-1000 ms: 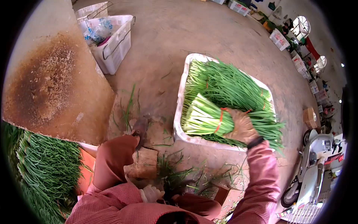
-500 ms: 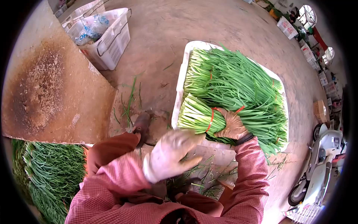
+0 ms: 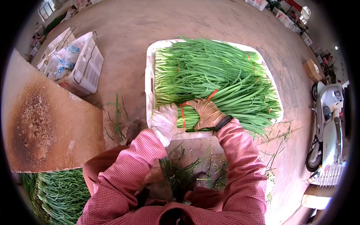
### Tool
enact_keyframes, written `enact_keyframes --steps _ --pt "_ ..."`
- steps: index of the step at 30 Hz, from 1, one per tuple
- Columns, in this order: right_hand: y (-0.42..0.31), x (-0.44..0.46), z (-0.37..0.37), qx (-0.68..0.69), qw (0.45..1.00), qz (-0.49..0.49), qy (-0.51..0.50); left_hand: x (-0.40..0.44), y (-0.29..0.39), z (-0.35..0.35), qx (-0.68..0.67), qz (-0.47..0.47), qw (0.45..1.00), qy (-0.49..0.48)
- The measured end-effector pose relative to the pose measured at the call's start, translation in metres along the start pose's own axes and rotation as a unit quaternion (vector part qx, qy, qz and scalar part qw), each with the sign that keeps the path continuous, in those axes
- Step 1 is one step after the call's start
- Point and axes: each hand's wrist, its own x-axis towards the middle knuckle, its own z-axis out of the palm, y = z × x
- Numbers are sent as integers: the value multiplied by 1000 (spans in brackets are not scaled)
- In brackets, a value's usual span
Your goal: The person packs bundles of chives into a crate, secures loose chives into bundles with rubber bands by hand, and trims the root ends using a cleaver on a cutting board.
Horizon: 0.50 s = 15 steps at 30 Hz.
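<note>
A white crate (image 3: 150,80) holds layers of long green stalks (image 3: 213,63) with pale ends at the left, tied in bundles with red bands. Along its near edge lies one bundle (image 3: 190,117) with a red band round it. My gloved left hand (image 3: 165,120) is wrapped over the pale end of this bundle. Just right of the band, my gloved right hand (image 3: 206,113) grips the same bundle, thumb and fingers around it. A black band circles my right wrist.
White baskets (image 3: 88,67) with plastic bags stand at the upper left. A stained board (image 3: 56,131) is at the left, above a heap of green stalks (image 3: 65,195). Loose stalks litter the floor near my feet. A scooter (image 3: 330,127) stands at the right.
My left hand has come up from my lap to the bundle's pale end. The bundle, held by my right hand, has gone down into the crate's near side. The view has shifted.
</note>
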Motion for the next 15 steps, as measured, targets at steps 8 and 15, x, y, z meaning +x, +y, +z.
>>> enact_keyframes --steps 8,15 --pt "3 -3 -3 23 999 13 19 27 -1 -21 -3 56 994 -94" --pt "-20 -39 12 -131 967 118 183 44 9 -30 -82 102 982 -136"
